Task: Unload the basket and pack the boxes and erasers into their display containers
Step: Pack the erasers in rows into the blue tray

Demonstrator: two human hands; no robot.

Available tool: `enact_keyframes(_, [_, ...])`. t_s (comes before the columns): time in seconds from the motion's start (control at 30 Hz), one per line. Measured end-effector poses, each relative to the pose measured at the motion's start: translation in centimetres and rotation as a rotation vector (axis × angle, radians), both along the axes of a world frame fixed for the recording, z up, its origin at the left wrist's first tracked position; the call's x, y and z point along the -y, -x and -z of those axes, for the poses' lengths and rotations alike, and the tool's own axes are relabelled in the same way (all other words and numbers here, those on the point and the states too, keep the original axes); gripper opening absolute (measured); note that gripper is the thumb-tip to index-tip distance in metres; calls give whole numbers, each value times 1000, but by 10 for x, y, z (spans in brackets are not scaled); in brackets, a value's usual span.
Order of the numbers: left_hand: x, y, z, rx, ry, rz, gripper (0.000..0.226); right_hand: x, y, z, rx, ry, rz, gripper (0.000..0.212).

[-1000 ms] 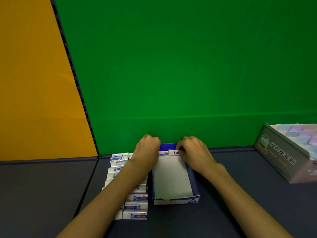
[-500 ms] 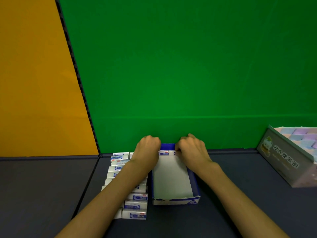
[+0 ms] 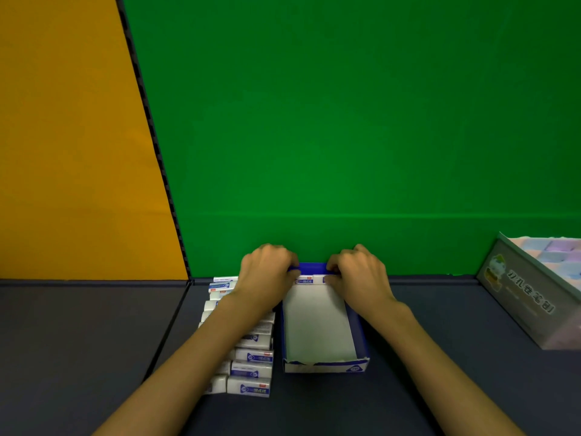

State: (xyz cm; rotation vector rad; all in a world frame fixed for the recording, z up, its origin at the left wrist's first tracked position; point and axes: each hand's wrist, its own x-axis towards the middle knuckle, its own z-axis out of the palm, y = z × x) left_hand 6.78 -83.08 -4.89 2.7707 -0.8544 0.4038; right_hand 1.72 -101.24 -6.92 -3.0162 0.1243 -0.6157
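Observation:
A blue display tray [image 3: 361, 338] with a white floor lies lengthwise on the dark table. At its far end two white erasers [image 3: 304, 281] with blue labels stand side by side. My left hand [image 3: 267, 275] and my right hand [image 3: 358, 275] both curl over that far end, fingertips on the erasers. Several more white and blue erasers [image 3: 251, 369] lie in rows left of the tray, partly under my left forearm.
A grey-green display box [image 3: 531, 297] filled with pastel blue and purple pieces sits at the right edge. A green wall stands directly behind the tray, an orange one to the left. A seam runs through the table at the left.
Both hands stay at the tray's far end on the erasers; my right hand has shifted slightly. The camera has tilted a little.

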Motion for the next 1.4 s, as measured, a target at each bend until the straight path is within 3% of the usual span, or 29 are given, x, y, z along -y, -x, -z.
enact_keyframes(0.23, [-69, -10, -12, -58, 134, -4, 32, -29, 4, -21, 57, -154, -225, 15])
enact_keyframes(0.43, [-113, -9, 4, -153, 185, -31, 30, -65, -10, -32, -94, -270, -437, 12])
enact_keyframes(0.73, [-129, -12, 18, -200, 213, -53, 17, -73, -30, -33, -197, -48, -439, 18])
enact_keyframes(0.87, [-131, -17, 26, -285, 269, -64, 23, -77, -30, -18, -209, 51, -423, 21])
enact_keyframes(1.17, [-130, -16, 29, -314, 394, -80, 5, -79, -32, -13, -216, 79, -387, 22])
enact_keyframes(1.4, [-126, -16, 30, -339, 461, -78, 12, -81, -34, -11, -205, 65, -365, 23])
